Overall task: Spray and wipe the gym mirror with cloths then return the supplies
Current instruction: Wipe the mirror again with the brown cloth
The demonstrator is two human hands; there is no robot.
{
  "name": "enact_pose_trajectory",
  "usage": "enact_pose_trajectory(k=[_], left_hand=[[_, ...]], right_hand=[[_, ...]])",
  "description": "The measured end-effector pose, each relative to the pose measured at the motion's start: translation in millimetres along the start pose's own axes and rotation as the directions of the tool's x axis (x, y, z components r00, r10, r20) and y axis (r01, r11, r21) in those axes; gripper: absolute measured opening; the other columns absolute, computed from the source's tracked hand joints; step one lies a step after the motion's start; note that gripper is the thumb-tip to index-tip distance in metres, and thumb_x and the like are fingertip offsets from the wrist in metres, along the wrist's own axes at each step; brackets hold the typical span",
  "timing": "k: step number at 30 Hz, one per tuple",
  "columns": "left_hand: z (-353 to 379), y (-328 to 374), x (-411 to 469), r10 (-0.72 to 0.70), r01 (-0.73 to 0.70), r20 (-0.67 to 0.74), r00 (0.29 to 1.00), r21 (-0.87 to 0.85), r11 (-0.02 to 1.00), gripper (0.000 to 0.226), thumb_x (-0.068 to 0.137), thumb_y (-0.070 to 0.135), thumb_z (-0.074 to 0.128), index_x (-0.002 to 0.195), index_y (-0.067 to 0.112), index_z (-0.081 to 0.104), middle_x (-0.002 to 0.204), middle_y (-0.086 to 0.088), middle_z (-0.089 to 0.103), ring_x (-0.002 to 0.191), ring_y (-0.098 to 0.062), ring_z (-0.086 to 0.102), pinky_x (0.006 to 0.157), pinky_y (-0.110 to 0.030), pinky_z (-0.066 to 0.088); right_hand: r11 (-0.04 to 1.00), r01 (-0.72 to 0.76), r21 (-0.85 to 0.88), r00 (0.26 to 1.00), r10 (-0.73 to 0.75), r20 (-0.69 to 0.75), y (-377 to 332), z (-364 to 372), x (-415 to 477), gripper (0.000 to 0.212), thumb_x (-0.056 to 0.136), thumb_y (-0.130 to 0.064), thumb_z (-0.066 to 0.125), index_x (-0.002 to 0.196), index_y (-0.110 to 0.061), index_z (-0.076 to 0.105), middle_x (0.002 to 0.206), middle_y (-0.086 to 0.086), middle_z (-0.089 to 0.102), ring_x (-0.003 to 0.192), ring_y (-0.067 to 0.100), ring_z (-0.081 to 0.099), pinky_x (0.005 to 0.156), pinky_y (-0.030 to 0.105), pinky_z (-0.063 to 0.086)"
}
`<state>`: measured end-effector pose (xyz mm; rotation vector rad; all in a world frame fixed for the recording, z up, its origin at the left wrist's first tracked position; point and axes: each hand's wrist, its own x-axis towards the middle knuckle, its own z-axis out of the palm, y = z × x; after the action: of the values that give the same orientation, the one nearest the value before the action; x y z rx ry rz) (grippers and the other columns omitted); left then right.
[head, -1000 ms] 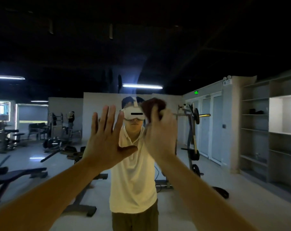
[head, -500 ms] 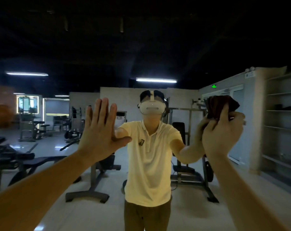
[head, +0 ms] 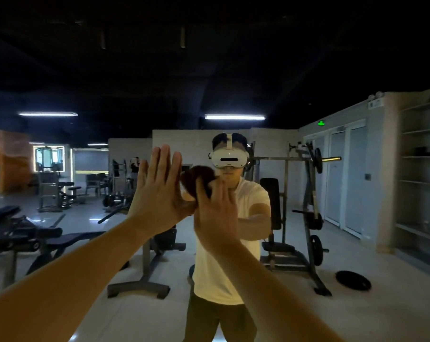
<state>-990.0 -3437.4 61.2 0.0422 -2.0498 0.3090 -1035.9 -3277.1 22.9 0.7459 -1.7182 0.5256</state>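
Wiping the gym mirror (head: 344, 70) at face height.
Your right hand (head: 216, 213) grips the bunched dark cloth (head: 196, 175) against the mirror, just beside your flat, open left hand (head: 159, 191); that palm blocks leftward travel, so your stroke likely runs right.

One wide-angle camera on the person's head faces the mirror (head: 332, 70) squarely and close up; the wearer's reflection (head: 209, 280) stands at the frame's centre.
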Motion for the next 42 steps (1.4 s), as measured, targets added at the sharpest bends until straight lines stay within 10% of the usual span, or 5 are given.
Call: enact_pose_trajectory(k=[4,9,15,28,42], left_hand=[[0,-1,-1,-0.008,0.008,0.004,1.000,0.035,0.999,0.132,0.078,0.102,0.023,0.165,0.008,-0.008,0.171,-0.019,-0.020,0.159,-0.037,-0.014,0.128,-0.060,0.004],[0,1,1,-0.014,0.014,0.009,1.000,-0.008,1.000,0.133,0.076,0.097,0.035,0.165,0.007,-0.005,0.171,-0.021,-0.016,0.159,-0.038,-0.013,0.128,-0.061,0.004],[-11,0,-12,0.019,-0.019,0.015,1.000,-0.050,0.999,0.112,0.089,0.075,0.055,0.166,0.010,0.007,0.172,-0.022,-0.006,0.159,-0.040,-0.007,0.127,-0.057,-0.003],[32,-4,-95,0.092,-0.111,-0.121,0.988,-0.168,0.979,0.085,0.100,0.056,0.043,0.164,0.005,0.023,0.172,-0.022,0.010,0.160,-0.039,0.004,0.127,-0.063,0.010],[77,12,-95,0.042,-0.064,-0.181,0.983,-0.121,0.991,0.099,0.099,0.068,0.046,0.164,0.001,0.014,0.170,-0.028,0.002,0.158,-0.047,0.004,0.125,-0.068,0.007]], right_hand=[[0.965,0.225,-0.134,0.969,-0.207,0.137,38,-26,-8,0.047,0.095,-0.023,0.056,0.142,-0.019,0.054,0.130,0.008,0.053,0.121,0.028,0.053,0.107,0.045,0.045],[0.933,-0.171,-0.318,0.985,0.163,-0.052,120,-88,-5,0.049,0.090,-0.023,0.063,0.137,-0.018,0.052,0.119,0.018,0.055,0.104,0.034,0.057,0.091,0.049,0.049],[0.774,-0.627,-0.091,0.764,0.588,-0.267,101,-77,-6,0.052,0.096,-0.015,0.053,0.146,-0.010,0.044,0.132,0.021,0.049,0.110,0.036,0.058,0.095,0.046,0.052],[0.959,0.168,-0.227,0.978,-0.134,0.158,8,-8,-80,0.053,0.083,-0.015,0.076,0.134,-0.015,0.061,0.126,0.009,0.058,0.119,0.032,0.053,0.101,0.044,0.043],[0.762,-0.645,-0.051,0.748,0.616,-0.246,70,-35,-111,0.050,0.104,-0.019,0.053,0.152,-0.011,0.043,0.128,0.010,0.049,0.110,0.012,0.052,0.090,0.025,0.041]])
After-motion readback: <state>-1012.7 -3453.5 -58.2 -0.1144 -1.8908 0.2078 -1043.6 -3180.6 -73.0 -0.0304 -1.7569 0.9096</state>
